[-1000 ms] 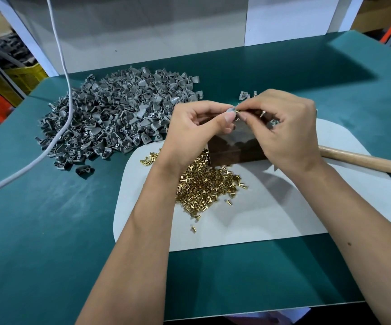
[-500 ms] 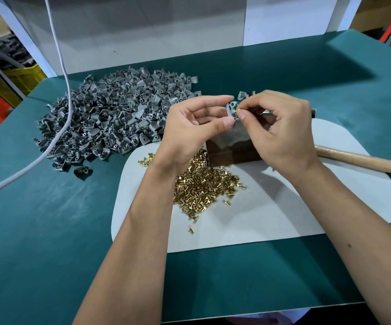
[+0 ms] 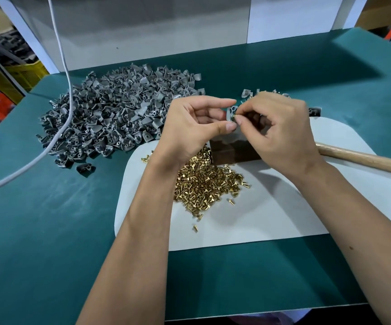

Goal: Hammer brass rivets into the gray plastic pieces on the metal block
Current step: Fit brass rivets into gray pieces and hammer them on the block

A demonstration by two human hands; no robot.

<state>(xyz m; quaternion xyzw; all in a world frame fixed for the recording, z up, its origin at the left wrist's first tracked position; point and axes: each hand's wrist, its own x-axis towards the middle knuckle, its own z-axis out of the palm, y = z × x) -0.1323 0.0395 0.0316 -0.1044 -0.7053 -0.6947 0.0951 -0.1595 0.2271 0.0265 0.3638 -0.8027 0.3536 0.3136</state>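
light: bright, even; shadows: soft, beneath forearms; focus: sharp; edges: wide-angle bowing

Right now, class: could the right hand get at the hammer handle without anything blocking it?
Probably yes. The wooden hammer handle lies bare on the white mat, just right of the right hand. But that hand's grip pinches a brass rivet, so it must first let go.

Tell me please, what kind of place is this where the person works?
Most likely a small factory or workshop assembly bench. A big heap of identical gray plastic pieces and a pile of brass rivets lie on the green table, with a wooden hammer handle and stacked crates behind.
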